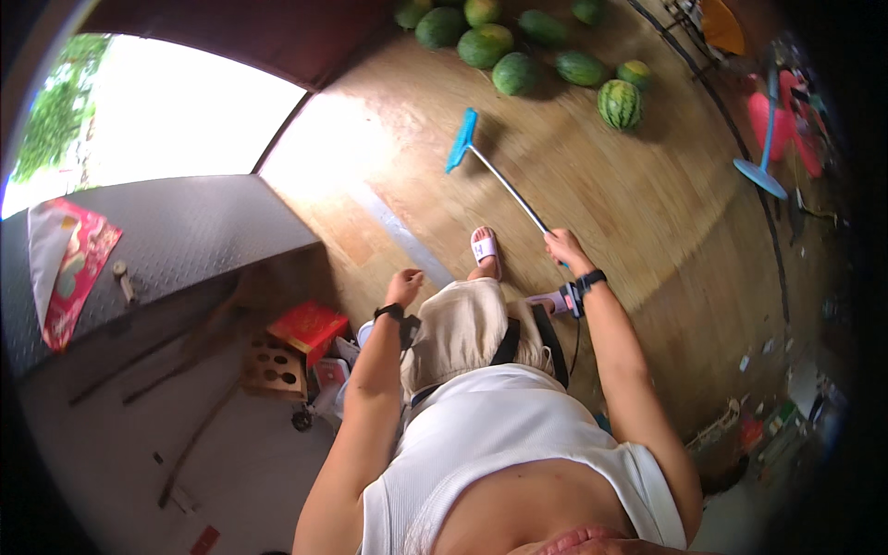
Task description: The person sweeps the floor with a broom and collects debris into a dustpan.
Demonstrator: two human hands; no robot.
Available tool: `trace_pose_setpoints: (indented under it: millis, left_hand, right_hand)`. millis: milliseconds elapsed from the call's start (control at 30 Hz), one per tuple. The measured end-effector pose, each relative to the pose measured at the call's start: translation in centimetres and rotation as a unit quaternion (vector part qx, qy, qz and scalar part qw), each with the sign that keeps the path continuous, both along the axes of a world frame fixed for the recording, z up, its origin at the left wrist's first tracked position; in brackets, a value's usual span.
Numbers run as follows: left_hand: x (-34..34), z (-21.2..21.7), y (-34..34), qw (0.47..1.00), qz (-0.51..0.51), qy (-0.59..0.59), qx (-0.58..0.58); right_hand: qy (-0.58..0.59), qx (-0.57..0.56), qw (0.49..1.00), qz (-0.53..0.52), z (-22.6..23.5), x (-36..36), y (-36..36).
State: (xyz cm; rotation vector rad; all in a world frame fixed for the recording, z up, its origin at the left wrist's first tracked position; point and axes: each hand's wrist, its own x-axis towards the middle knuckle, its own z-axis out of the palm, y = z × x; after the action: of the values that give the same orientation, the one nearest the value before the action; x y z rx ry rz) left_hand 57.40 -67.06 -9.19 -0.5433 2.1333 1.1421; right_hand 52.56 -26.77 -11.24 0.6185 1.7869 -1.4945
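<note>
A: In the head view, what is gripped by the right hand [562,246]?

B: The metal handle of a broom [499,181] is grasped by it, the fingers being closed around the lower end of the pole. The blue broom head [461,141] is set on the wooden floor [601,185], well ahead of the hand, and the pole is slanted from the head back to the grip.

A: And the left hand [404,285]?

B: Nothing is held by it. It is seen loosely curled and released, hung just beside the beige trouser leg [462,324], well apart from the broom pole. A dark band is worn on each wrist.

A: Where is the broom placed relative to the other things?

B: A foot in a white slipper [485,250] is planted on the floor just beside the pole, between the two hands. Beyond the broom head, a cluster of green watermelons [518,46] is laid on the floor. To the right of the broom, a blue standing fan [763,148] is seen near pink items. To the left of the broom, a grey metal table [185,231] is found, with a red box [308,326] and a wooden block with round holes [273,368] lying below it.
</note>
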Motion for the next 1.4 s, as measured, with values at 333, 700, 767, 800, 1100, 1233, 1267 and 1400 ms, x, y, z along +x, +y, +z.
trace_pose_setpoints:
  millis: [333,700,767,800,1100,1233,1267,1400]
  left_hand:
    - [-4.6,-2.2,-2.3,0.996,0.017,-0.081,0.033]
    - [-12.8,1.0,8.1,0.98,-0.049,-0.04,0.186]
    - [-13.5,1.2,8.5,0.977,-0.05,-0.057,0.199]
    - [-13.6,1.2,8.6,0.977,-0.048,-0.058,0.199]
    - [-15.3,3.2,10.2,0.982,-0.107,-0.052,0.149]
    - [-15.6,5.6,12.7,0.981,-0.128,-0.033,0.143]
    - [-15.9,6.8,13.6,0.983,-0.128,-0.027,0.129]
    - [-14.9,7.6,13.6,0.988,-0.126,-0.052,0.073]
  right_hand:
    - [-0.155,0.07,0.971,-0.169,4.3,8.7,8.6]
    - [-0.109,0.413,0.902,-0.064,4.6,8.0,8.6]
    - [-0.083,0.381,0.918,-0.073,7.4,6.4,7.7]
    - [-0.07,0.351,0.93,-0.086,8.4,5.3,7.4]
    - [0.036,0.294,0.954,-0.054,0.5,-4.9,2.7]
    - [0.044,0.44,0.896,-0.05,-1.9,-2.5,4.9]
    - [0.066,0.41,0.909,-0.043,-3.4,-0.7,7.0]
    - [0.05,0.212,0.962,-0.163,6.6,3.6,13.0]
